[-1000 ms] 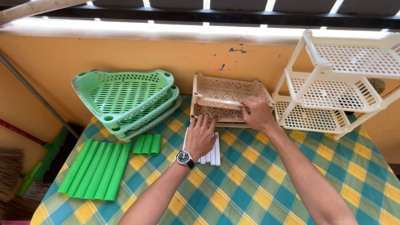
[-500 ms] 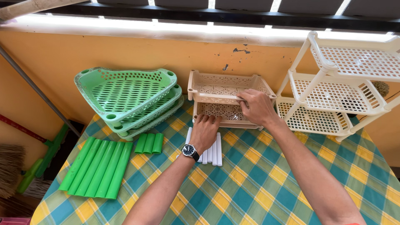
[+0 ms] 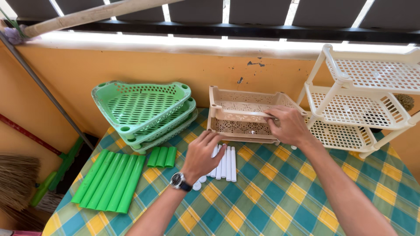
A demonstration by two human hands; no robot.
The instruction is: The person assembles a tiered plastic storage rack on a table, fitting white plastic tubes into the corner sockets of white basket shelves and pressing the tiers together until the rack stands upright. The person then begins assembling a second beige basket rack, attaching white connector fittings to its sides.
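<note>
- Head view, centre of the frame: the right hand [image 3: 289,126] is closed in a grip on the front rim of the stack of beige perforated plastic trays [image 3: 245,114]. The thumb sits on top and the fingers curl over the edge, which looks like a way to steady the top tray or tip it away from the ones beneath.
- Just below and left of centre, the left hand [image 3: 202,154] rests palm down with its fingers loosely spread over the row of short white plastic tubes [image 3: 226,162]. It touches them but has not closed round any, seemingly pinning them so that they do not roll. A dark wristwatch [image 3: 179,181] sits on that wrist.
- The white tubes lie side by side on the green, yellow and blue checked tablecloth [image 3: 280,201], directly in front of the beige trays. A few small white round caps [image 3: 199,182] lie beside them, partly hidden by the wrist.
- Left of centre, three green triangular perforated plastic trays [image 3: 142,109] are nested and lean against the orange wall [image 3: 78,78] (nesting keeps them compact).
- Lower left, long green plastic tubes [image 3: 109,181] lie parallel in a tidy row, with three short green tubes [image 3: 162,156] just right of them. Each colour is sorted apart.
- Right edge, an assembled cream plastic three-tier corner shelf [image 3: 363,100] lies tipped on its side against the wall, its trays joined by posts.
- Far left edge, a straw broom [image 3: 17,179] and a green-handled tool stand beside the table.
</note>
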